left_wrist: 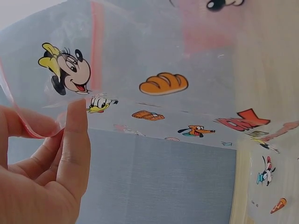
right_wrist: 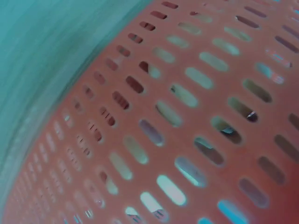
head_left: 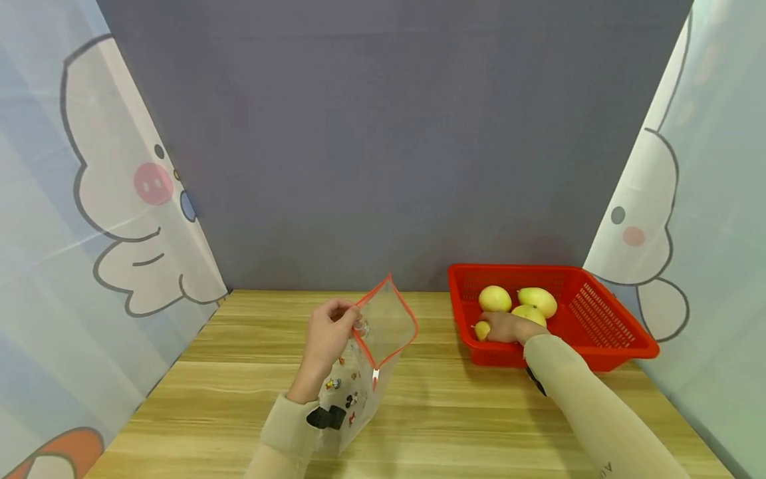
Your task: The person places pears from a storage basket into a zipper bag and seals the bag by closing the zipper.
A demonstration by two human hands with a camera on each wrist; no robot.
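My left hand [head_left: 329, 332] pinches the red rim of a clear zip bag [head_left: 365, 399] printed with cartoon figures. The bag's mouth gapes in a diamond shape, and a white slider sits at its near corner. In the left wrist view the thumb and fingers [left_wrist: 74, 144] hold the rim at its edge. Inside the red basket [head_left: 604, 352], my right hand [head_left: 505, 327] grips a small yellow fruit with a stem [head_left: 482, 330], partly covered by the fingers. Close by lie a round yellow fruit [head_left: 495, 299], a longer one [head_left: 538, 301] and another [head_left: 529, 314].
The basket stands at the right of the wooden table [head_left: 251, 379], its slotted wall [right_wrist: 177, 121] filling the right wrist view. A grey backdrop [head_left: 383, 146] rises behind the table. Cartoon-printed curtains [head_left: 712, 233] hang at both sides.
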